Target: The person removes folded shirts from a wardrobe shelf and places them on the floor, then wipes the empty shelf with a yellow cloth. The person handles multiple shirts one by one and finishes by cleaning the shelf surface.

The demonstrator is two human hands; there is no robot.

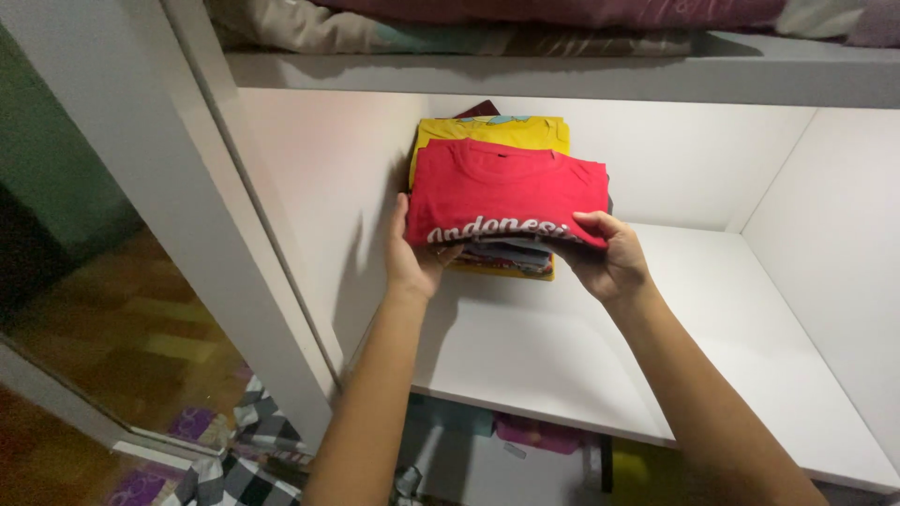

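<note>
Both hands were clamped on a folded red cotton T-shirt (502,201) with white lettering along its front fold, the left hand (412,258) gripping the near left corner with the thumb up along the side, the right hand (609,258) pinching the near right corner with the thumb on top and the fingers curled beneath. That shirt lay uppermost on a small stack of folded clothes, with a folded yellow T-shirt (492,136) showing behind and under it and a dark maroon garment (478,110) peeking out at the very back. The stack sat toward the rear left of a white laminate wardrobe shelf (581,375), close to the left side panel, and whether the fingers reached under only the red shirt or under several layers could not be told. To handle this well, I judged that the grip should stay even on both corners so the fold did not sag in the middle, and the front edge should be kept square with the layers below rather than skewed. Above, a second white shelf (562,75) carried rumpled bedding in cream and purple (450,23). Below the shelf edge, checked black-and-white cloth (239,459) lay on the floor beside a white sliding door frame (216,234).
</note>
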